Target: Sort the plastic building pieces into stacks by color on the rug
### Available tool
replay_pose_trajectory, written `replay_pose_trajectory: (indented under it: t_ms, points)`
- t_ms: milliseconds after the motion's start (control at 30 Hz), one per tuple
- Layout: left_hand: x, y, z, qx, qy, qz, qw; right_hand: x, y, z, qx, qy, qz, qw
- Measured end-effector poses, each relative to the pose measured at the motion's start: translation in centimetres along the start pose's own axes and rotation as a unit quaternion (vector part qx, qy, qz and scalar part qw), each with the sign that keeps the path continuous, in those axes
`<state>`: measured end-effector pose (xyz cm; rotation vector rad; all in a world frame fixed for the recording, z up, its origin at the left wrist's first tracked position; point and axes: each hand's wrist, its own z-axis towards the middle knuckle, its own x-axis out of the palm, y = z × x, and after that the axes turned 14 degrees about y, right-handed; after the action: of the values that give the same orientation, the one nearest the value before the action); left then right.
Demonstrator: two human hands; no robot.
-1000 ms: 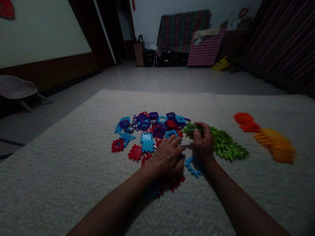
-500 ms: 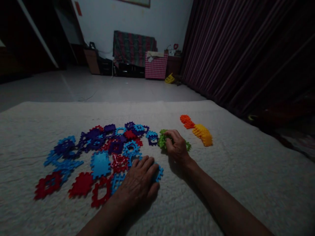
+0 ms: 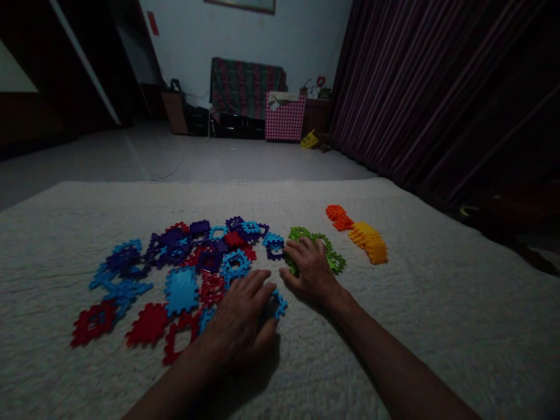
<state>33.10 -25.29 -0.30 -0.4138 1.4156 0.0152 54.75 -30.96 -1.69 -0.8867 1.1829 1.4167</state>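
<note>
Plastic interlocking tiles with toothed edges lie on a pale quilted cover [image 3: 332,373]. My left hand [image 3: 242,315] rests palm down, fingers stretched out, over the near right side of the mixed pile, partly hiding a blue tile [image 3: 279,304]. My right hand [image 3: 312,268] lies with fingers spread on a cluster of green tiles [image 3: 335,261], covering some of them. Close to its fingertips is a purple tile [image 3: 275,252]. Left of my left hand are a solid blue tile [image 3: 181,290], a solid red tile [image 3: 149,324] and a red frame tile [image 3: 168,344].
Overlapping yellow tiles [image 3: 370,240] and orange tiles [image 3: 339,217] lie to the right. Further left are more purple tiles [image 3: 125,259] and a red tile [image 3: 94,322]. Beyond the cover's far edge are a tiled floor [image 3: 144,154], a checkered cloth [image 3: 285,118] and a dark curtain [image 3: 394,87].
My right hand's curled fingers have spread and lowered onto the green tiles, which now lie more spread out. My left hand has shifted slightly left, its fingers still stretched out.
</note>
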Motion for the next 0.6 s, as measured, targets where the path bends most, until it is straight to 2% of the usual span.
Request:
replay_pose_trajectory:
  t_ms: [100,167,233,300,367,467,533,600]
  points:
    - [-0.9,1.6,3.8,-0.051,-0.027,0.021,0.998,0.3,0.4,-0.1,0.017,0.001,0.007,1.0]
    - [-1.3,2.6,7.5,-0.079,0.001,0.038,0.996,0.3,0.5,-0.1,0.022,-0.004,0.011,1.0]
    - [-1.4,3.4,10.9,-0.089,0.053,0.048,0.993,0.3,0.5,-0.1,0.026,-0.01,0.011,1.0]
    - [-1.2,4.0,13.2,-0.084,0.097,0.053,0.99,0.2,0.5,-0.1,0.031,-0.015,0.012,0.999]
    - [-1.0,4.4,13.9,-0.077,0.112,0.065,0.989,0.2,0.5,-0.1,0.035,-0.019,0.014,0.999]
    - [-1.2,4.8,12.6,-0.09,0.123,0.104,0.983,0.1,0.6,-0.2,0.037,-0.023,0.017,0.999]
    - [-1.5,4.6,11.2,-0.126,0.13,0.128,0.975,0.0,0.7,-0.2,0.038,-0.021,0.017,0.999]
    - [-1.5,3.8,10.2,-0.172,0.102,0.123,0.972,0.0,0.7,-0.2,0.041,-0.02,0.017,0.999]
